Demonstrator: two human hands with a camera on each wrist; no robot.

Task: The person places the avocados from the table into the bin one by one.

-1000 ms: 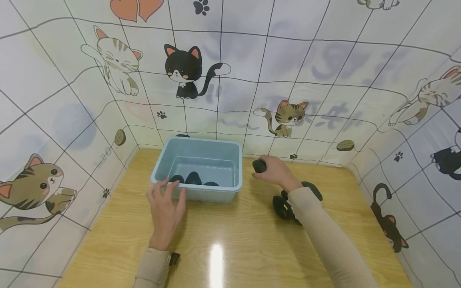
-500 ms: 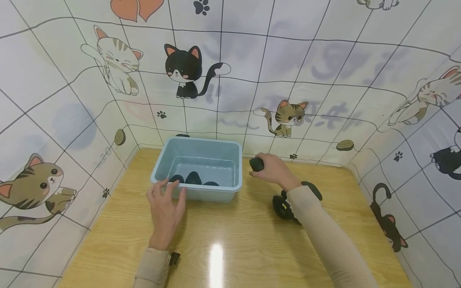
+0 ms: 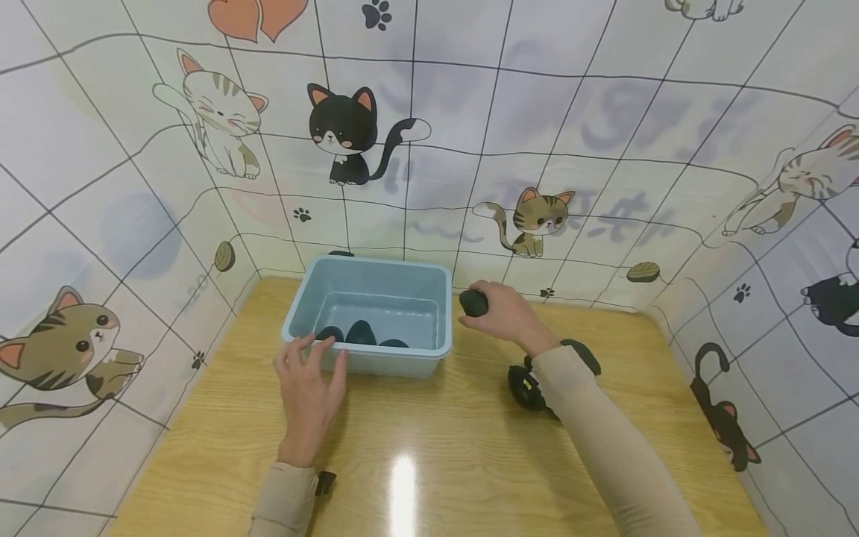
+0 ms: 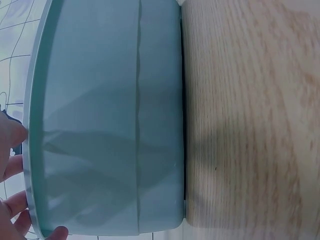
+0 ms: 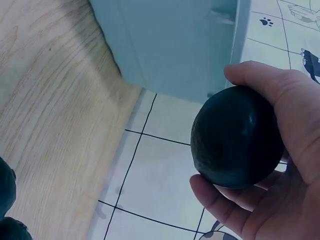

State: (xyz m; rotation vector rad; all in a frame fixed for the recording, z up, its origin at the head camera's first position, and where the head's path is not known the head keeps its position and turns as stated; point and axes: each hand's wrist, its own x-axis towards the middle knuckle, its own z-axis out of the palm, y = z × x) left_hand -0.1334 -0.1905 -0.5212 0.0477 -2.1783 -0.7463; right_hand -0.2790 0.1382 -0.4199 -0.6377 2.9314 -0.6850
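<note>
My right hand (image 3: 506, 319) grips a dark green avocado (image 3: 473, 303) just right of the light blue plastic bin (image 3: 376, 362). In the right wrist view, thumb and fingers wrap the sides of the avocado (image 5: 235, 137), and its rounded end faces the camera. My left hand (image 3: 309, 403) rests at the bin's front left, fingers spread and loosely bent. Its fingertips touch the rim, as the left wrist view also shows along the bin's edge (image 4: 33, 165). Inside the bin, several dark avocados (image 3: 361, 333) lie by the front wall, partly hidden by the rim.
More dark avocados (image 3: 526, 388) lie on the wooden table (image 3: 429, 432) under the right forearm, one with a yellow sticker; the sleeve hides part of them. Cat-printed white sheeting (image 3: 443, 171) rises behind the bin and on both sides. A small black clip (image 3: 325, 482) is by the left cuff.
My right hand has shifted slightly left and away from me, carrying the avocado nearer the bin's right edge. The left hand and the bin have stayed put.
</note>
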